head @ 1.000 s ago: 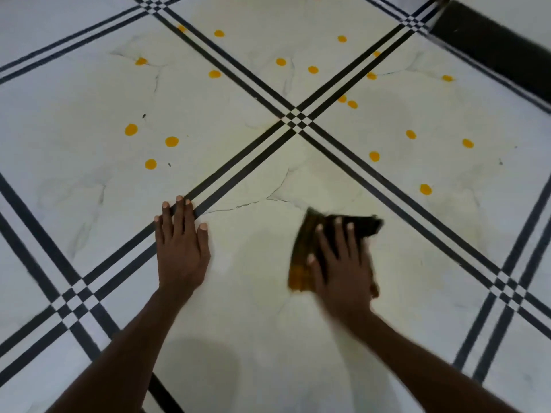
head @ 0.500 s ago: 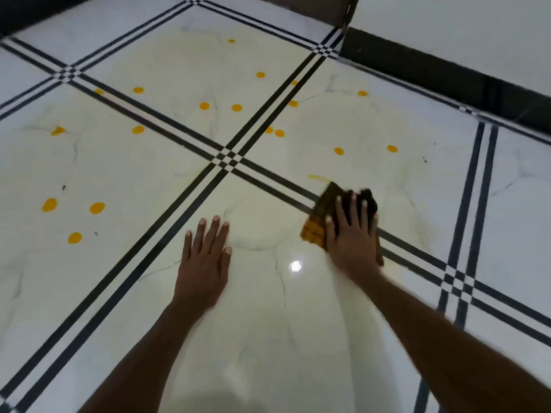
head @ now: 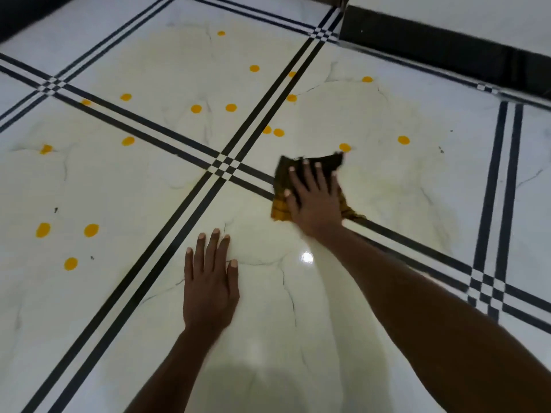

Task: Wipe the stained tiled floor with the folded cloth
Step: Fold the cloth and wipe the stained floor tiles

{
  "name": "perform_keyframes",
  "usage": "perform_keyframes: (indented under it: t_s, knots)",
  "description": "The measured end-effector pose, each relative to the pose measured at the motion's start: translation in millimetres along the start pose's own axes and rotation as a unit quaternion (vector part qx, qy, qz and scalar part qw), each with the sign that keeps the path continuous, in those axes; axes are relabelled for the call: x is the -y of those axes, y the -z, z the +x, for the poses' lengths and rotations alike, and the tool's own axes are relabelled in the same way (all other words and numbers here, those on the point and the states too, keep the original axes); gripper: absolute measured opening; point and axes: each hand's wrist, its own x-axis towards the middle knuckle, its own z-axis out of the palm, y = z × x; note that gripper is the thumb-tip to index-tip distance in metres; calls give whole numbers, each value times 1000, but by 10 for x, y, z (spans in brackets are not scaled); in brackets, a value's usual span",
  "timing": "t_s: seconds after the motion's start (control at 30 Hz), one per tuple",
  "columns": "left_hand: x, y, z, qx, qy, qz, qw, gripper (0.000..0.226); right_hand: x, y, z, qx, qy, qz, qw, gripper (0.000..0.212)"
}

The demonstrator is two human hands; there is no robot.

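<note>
Our right hand [head: 314, 198] presses flat, fingers spread, on the folded cloth [head: 307, 165] just below a yellow stain [head: 345, 147]; left hand [head: 210, 281], flat and empty nearer us, braces our weight.

The left hand [head: 210, 286] lay flat, palm down, fingers together and pointing toward twelve o'clock, thumb out toward one o'clock. Its forearm ran back toward six o'clock. The right hand [head: 314, 199] sat at about one o'clock from the left, well apart, palm down with fingers spread and pointing toward eleven o'clock. The right arm stretched out straight from five o'clock.
</note>
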Motion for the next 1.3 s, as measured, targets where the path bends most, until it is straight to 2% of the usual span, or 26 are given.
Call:
perform_keyframes:
  t_s: [0.1,0.2,0.27,0.33,0.4,0.43,0.5,0.6,0.67,0.73,0.77,0.8,0.87,0.93,0.97,1.0,1.13,1.3]
  knots:
    - [-11,49,-5,6,-3,-14,1000,56,303,157,-833,92,196,0,976,57]
    - [-24,60,18,10,0,-12,1000,57,-205,471,-1485,157,274,-4,949,61]
    - [-32,36,8,3,8,-6,1000,56,-751,558,-1427,139,215,-31,966,61]
    - [-40,16,11,0,11,-3,1000,55,-1040,486,-990,80,74,-32,994,61]
    - [-36,15,14,-5,12,-7,1000,55,-868,366,-436,54,-46,-24,997,64]
    - [-34,5,3,-5,13,-5,1000,56,-654,265,-220,50,-60,-24,997,66]
    - [-31,-4,6,-2,11,-3,1000,56,-126,112,-29,61,-7,-1,998,67]
    - [-12,-6,5,2,4,-5,1000,56,382,60,-443,84,155,9,984,59]
    - [3,17,9,5,1,-10,1000,56,298,184,-912,123,239,-4,963,58]
    - [2,17,18,9,1,-9,1000,57,-76,367,-1231,164,314,-9,935,60]
    - [-8,11,14,8,3,-6,1000,57,-322,436,-1271,167,323,-15,931,60]
    - [-18,3,12,5,5,-1,1000,57,-539,464,-1221,158,304,-22,939,60]
    - [-20,-24,0,2,3,7,1000,56,-761,407,-934,121,192,-17,974,59]
    - [-7,-31,-10,-4,-3,12,1000,56,-609,274,-558,86,47,-12,995,61]
    - [-11,-34,-7,-5,-3,12,1000,55,-434,199,-408,80,4,-10,997,62]
    - [-26,-19,19,-5,4,9,1000,54,-240,140,-311,84,-4,0,996,64]
    - [-233,93,273,-14,64,-8,998,47,165,93,-563,119,116,37,985,63]
    - [-761,90,641,33,38,-88,995,45,-41,517,-951,149,38,187,970,54]
